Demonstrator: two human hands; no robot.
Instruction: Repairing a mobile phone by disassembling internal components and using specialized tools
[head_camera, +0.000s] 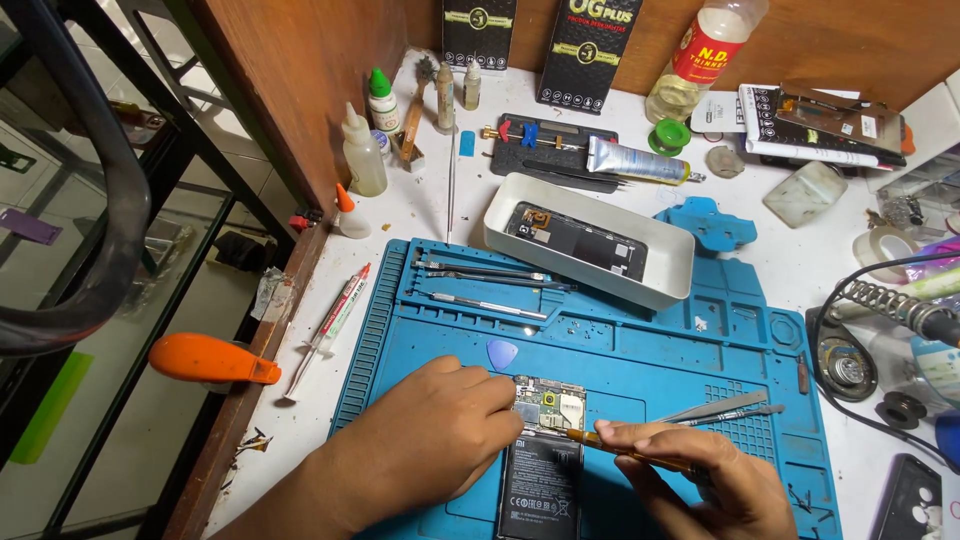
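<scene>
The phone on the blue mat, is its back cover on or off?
Off. The phone lies with its black battery and circuit board exposed, between the left hand and right hand.
</scene>
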